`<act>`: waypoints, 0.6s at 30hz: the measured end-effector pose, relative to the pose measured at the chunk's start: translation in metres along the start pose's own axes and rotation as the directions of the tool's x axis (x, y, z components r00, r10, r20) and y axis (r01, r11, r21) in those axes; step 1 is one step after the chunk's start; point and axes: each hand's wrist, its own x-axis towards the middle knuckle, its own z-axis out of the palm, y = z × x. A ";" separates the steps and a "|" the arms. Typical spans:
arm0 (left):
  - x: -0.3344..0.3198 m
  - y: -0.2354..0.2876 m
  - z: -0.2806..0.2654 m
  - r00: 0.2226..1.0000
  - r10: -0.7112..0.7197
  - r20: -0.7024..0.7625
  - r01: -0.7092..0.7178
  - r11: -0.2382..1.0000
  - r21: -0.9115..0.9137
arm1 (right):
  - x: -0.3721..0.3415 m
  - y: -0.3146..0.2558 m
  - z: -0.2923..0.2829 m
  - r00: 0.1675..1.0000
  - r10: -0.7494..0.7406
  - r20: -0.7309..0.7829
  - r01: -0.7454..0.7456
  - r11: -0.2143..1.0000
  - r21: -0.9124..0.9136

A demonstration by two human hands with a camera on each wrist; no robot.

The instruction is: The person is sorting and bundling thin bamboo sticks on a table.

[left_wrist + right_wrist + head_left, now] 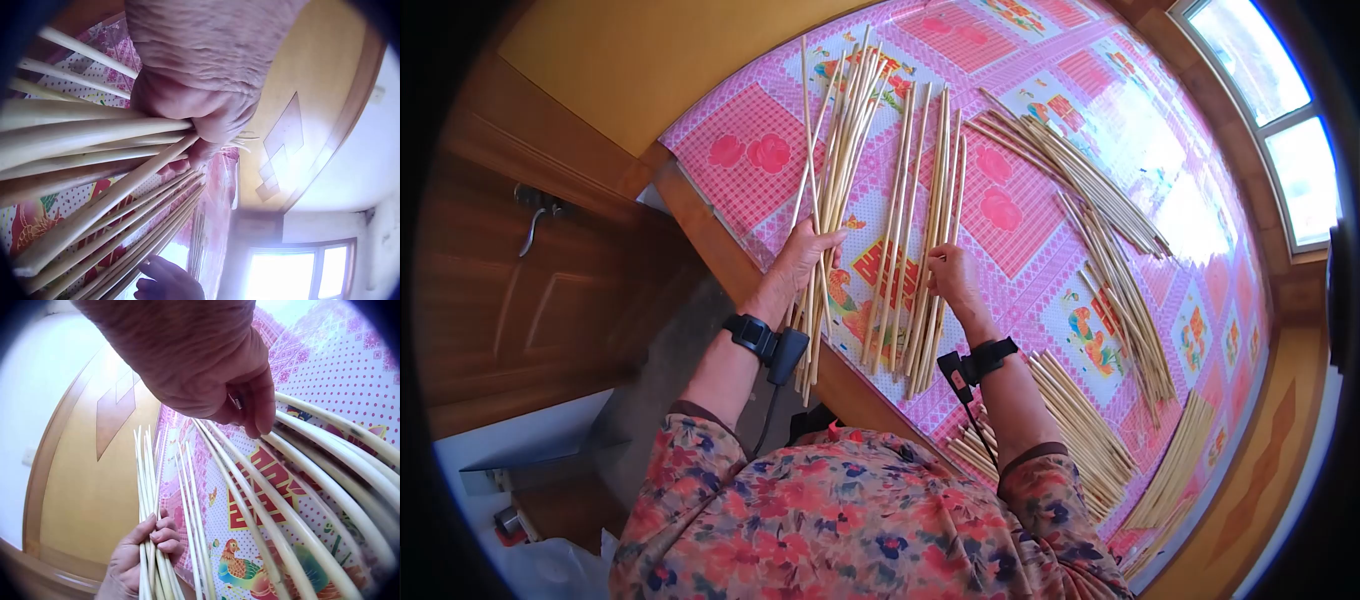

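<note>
Wood in both hands: grips a bunch [847, 150] in the left hand [805, 250], left of centre; seems to pinch a stick [315, 469] of the middle bunch [944, 170] in the right hand [957, 275]. Probably handling sticks singly; calls for fingertips clear of crowding neighbours. Around, right and lower right, more piles [1083, 425] on cloth [745, 110].

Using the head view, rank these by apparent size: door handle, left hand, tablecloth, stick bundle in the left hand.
Largest to smallest:
pink patterned tablecloth
stick bundle
left hand
door handle
</note>
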 end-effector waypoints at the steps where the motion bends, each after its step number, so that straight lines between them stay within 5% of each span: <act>1: 0.000 -0.001 -0.003 1.000 -0.008 0.018 0.008 1.000 0.018 | 0.000 0.001 0.002 1.000 0.006 0.005 -0.006 1.000 -0.001; 4: 0.000 -0.009 -0.002 1.000 -0.013 -0.006 0.013 0.999 0.037 | 0.000 0.003 0.017 0.981 -0.190 0.044 0.195 0.965 -0.175; 10: 0.005 -0.018 0.002 1.000 0.011 -0.025 -0.009 0.995 0.096 | -0.023 -0.023 0.065 0.984 -0.113 0.139 0.175 0.767 -0.617; 15: 0.000 -0.011 0.006 1.000 -0.026 -0.015 0.027 0.995 0.100 | -0.012 -0.035 0.070 0.988 0.005 0.156 0.104 0.726 -0.680; 18: -0.004 -0.008 0.008 0.996 -0.014 -0.091 0.017 0.999 0.027 | -0.005 -0.025 0.071 0.997 0.009 0.075 0.037 0.800 -0.599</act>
